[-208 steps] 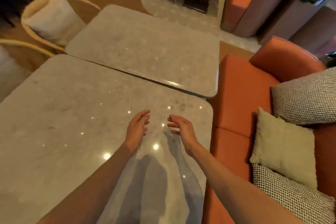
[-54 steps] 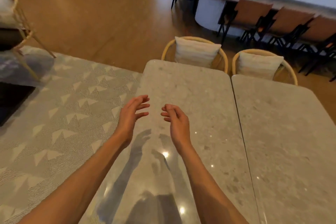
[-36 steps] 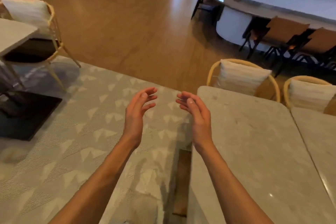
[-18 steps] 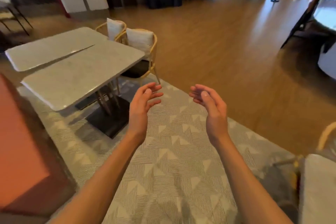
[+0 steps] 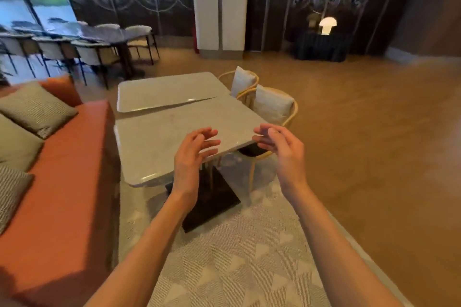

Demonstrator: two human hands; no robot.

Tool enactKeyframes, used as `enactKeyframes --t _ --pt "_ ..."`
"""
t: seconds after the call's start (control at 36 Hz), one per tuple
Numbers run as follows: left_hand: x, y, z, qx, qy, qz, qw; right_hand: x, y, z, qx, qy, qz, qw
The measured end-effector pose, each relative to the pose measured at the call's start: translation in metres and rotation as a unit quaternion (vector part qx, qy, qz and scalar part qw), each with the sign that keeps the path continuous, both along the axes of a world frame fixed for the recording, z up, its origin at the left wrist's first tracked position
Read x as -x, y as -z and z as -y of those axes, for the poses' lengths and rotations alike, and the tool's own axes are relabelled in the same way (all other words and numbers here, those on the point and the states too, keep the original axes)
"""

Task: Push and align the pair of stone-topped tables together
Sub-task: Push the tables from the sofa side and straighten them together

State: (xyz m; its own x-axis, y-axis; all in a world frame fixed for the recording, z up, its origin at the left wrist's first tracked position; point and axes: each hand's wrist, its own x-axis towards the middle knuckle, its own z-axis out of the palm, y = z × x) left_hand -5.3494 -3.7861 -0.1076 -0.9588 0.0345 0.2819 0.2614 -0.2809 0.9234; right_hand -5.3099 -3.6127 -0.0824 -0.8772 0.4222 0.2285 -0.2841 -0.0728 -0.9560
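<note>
Two grey stone-topped tables stand ahead of me beside the sofa. The near table [image 5: 159, 142] rests on a black pedestal base [image 5: 212, 202]. The far table [image 5: 162, 91] lies askew to it, with a wedge-shaped gap that widens toward the sofa side. My left hand [image 5: 193, 157] and my right hand [image 5: 282, 149] hover in the air in front of the near table, palms facing each other, fingers relaxed, holding nothing and touching neither table.
An orange sofa [image 5: 67, 182] with grey cushions [image 5: 35, 107] runs along the left. Two cushioned rattan chairs [image 5: 272, 107] stand on the tables' right side. A patterned grey rug [image 5: 237, 257] covers the floor under me, wooden floor to the right. A long dining set [image 5: 82, 40] is at the back left.
My view has swung left, away from the first pair of tables, and come closer to this second pair. Both hands have stayed raised and empty in front of me.
</note>
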Motion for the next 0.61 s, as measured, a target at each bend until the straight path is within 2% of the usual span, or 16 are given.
enactKeyframes --t 0.36,0.47,0.61 --pt "0.156 0.006 -0.057 0.018 -0.139 0.015 0.99 0.188 0.008 -0.04 -0.06 -0.123 0.019 0.99" --pt "0.212 0.009 -0.099 -0.012 -0.148 0.002 0.989 0.251 0.009 -0.06 -0.088 -0.152 0.01 0.984" --pt "0.275 0.015 -0.136 -0.039 -0.189 0.025 0.981 0.322 0.009 -0.079 -0.107 -0.195 0.002 0.975"
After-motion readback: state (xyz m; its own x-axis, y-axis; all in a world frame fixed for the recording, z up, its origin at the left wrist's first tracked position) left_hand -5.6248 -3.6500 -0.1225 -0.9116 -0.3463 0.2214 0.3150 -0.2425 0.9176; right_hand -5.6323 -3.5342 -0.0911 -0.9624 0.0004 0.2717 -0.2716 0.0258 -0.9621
